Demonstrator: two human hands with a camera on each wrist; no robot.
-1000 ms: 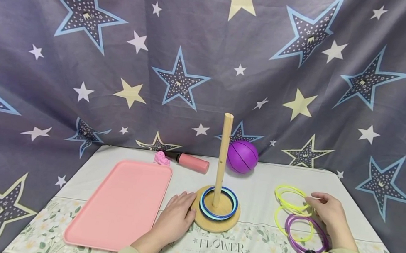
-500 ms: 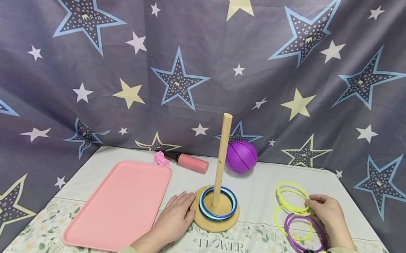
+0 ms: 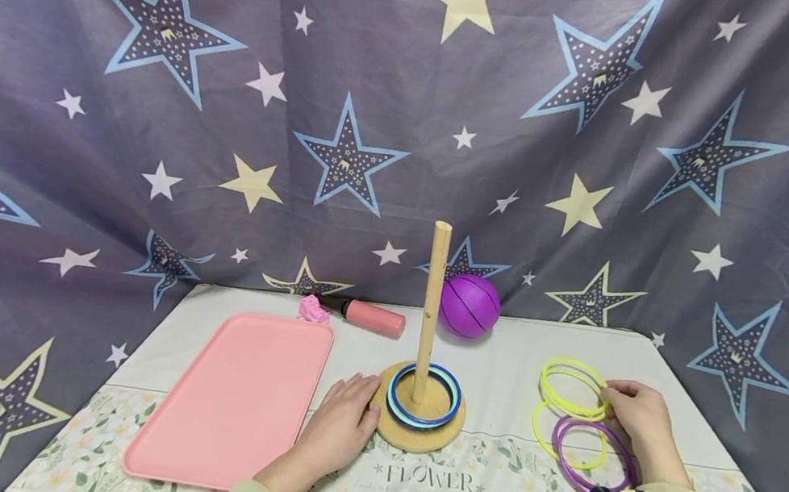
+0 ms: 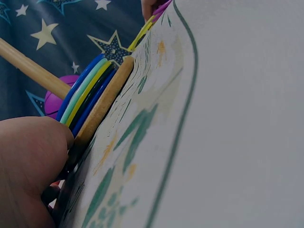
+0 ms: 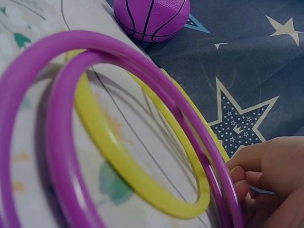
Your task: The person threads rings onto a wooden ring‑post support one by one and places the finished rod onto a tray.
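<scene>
My left hand (image 3: pixel 339 422) lies with straight fingers beside the round wooden base (image 3: pixel 416 442) of a peg stand, fingertips at its edge. Around the upright peg (image 3: pixel 434 299) several rings are stacked, with a blue ring (image 4: pixel 77 84) uppermost and a mint ring below it. On the right, my right hand (image 3: pixel 641 418) pinches the right edge of a yellow ring (image 3: pixel 564 360) between thumb and fingers. Other yellow rings lie under and in front of it. Purple rings (image 5: pixel 61 142) overlap these nearer me, close by the right wrist.
A pink tray (image 3: pixel 231 398) lies left of my left hand. Behind stand a pink hand pump (image 3: pixel 375 318), a crumpled pink item (image 3: pixel 314 308) and a purple ball (image 3: pixel 470 306). A star-patterned curtain (image 3: pixel 385 74) hangs along the table's back edge.
The pinched yellow ring has lifted a little, then come down slightly and shifted right with my right hand. My left hand and the peg stand have stayed in place.
</scene>
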